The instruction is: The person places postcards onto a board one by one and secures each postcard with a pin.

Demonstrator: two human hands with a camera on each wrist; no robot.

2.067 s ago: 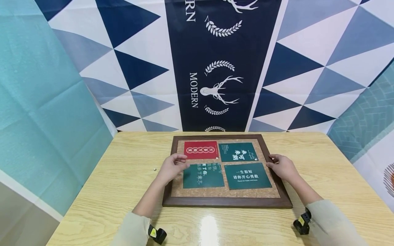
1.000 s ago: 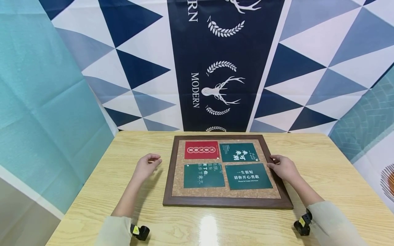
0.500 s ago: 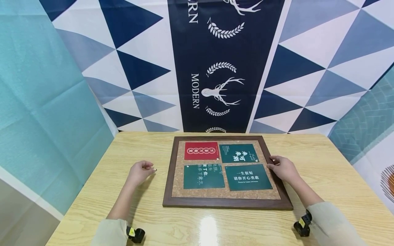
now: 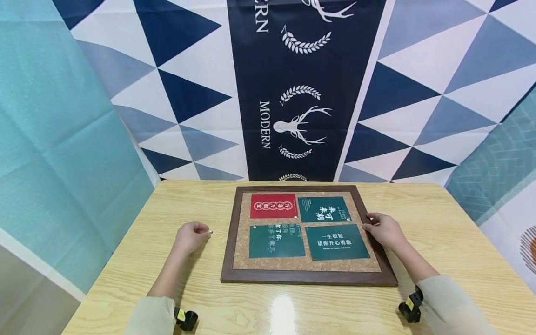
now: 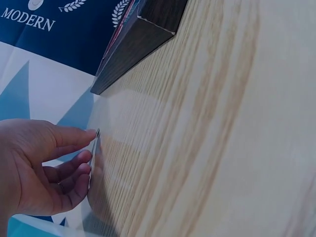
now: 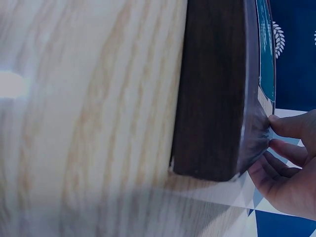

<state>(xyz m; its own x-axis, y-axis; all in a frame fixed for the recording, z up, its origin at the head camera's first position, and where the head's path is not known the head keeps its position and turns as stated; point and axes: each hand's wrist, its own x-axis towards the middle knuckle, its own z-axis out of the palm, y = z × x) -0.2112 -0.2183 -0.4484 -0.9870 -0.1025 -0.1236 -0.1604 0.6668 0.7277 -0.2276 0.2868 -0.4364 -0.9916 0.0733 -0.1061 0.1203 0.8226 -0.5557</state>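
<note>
In the head view my left hand (image 4: 191, 237) is over the table left of the board, thumb and index fingertips together at a small shiny thumbtack (image 4: 211, 232). The left wrist view shows the thumbtack (image 5: 98, 132) as a tiny glint at those fingertips; the other fingers curl below. My right hand (image 4: 384, 229) grips the right side of a cork board (image 4: 310, 277) with a dark brown wooden frame, thumb on top and fingers at the outer side. On the cork lie a red card (image 4: 273, 206) and green cards (image 4: 277, 241), shiny tacks at some corners.
The light wood-grain table (image 4: 167, 204) carries the board near its back edge. A patterned cloth (image 4: 293, 93) hangs behind it, with a teal cloth (image 4: 67, 121) at the left. A bright glare (image 4: 284, 314) lies on the table's front.
My left hand has moved left from the board's left edge to the thumbtack on the table, and its fingertips have closed together there. My right hand has stayed on the frame.
</note>
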